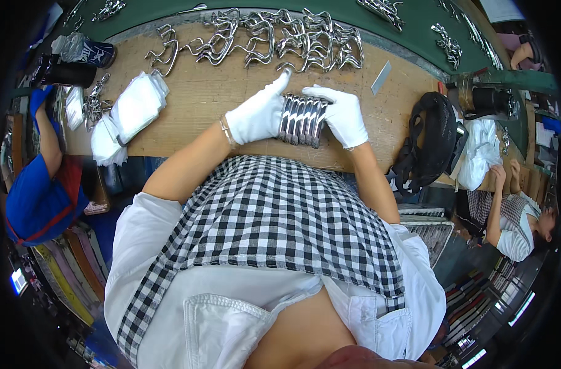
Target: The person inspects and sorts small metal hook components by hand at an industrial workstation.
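Observation:
Both of my hands wear white gloves. A tight row of several shiny, curved metal pieces (302, 121) stands side by side between them, near the front edge of the wooden table. My left hand (256, 115) presses against the row's left end, its thumb pointing up and away. At the right end, my right hand (343, 117) grips the row with its thumb along the top and its fingers bent down, partly hidden. Beyond them lies a group of bent, shiny metal pieces (305, 43) of wavy shape, with a single bent piece (165, 52) at its left.
White paper-like sheets (139, 106) lie left, beside small metal parts (96, 104) and a dark cup (68, 71). A flat metal strip (380, 78) rests right of my hands. A black bag (431, 138) occupies the right edge. People work at both sides.

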A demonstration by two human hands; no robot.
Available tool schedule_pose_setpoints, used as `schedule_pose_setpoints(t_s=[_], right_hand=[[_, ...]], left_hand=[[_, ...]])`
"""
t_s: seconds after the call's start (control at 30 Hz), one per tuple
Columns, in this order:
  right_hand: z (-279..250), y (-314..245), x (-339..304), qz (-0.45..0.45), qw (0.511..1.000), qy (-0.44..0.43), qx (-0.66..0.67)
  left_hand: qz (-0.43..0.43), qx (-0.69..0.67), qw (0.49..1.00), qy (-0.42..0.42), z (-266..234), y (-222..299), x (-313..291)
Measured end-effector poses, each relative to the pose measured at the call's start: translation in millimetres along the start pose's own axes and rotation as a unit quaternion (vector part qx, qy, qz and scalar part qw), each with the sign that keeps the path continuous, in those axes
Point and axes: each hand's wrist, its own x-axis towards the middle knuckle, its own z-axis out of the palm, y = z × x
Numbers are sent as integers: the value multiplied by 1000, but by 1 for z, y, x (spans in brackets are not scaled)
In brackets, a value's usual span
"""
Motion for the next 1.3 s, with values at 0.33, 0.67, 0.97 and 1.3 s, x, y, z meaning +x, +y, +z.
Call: schedule_pose_setpoints(t_s=[0.33, 0.67, 0.97, 1.3], right_hand=[[-42, -10, -9, 3, 960, -12, 279], [7, -1, -61, 245, 748, -130, 603], [-3, 2, -23, 161, 638, -103, 746], [-36, 1, -8, 60, 958, -18, 279]], left_hand=[[23, -121, 984, -129, 20, 4, 2], [101, 10, 986, -129, 45, 23, 2], [156, 452, 877, 33, 60, 8, 2], [333, 682, 644, 97, 41, -2, -4]])
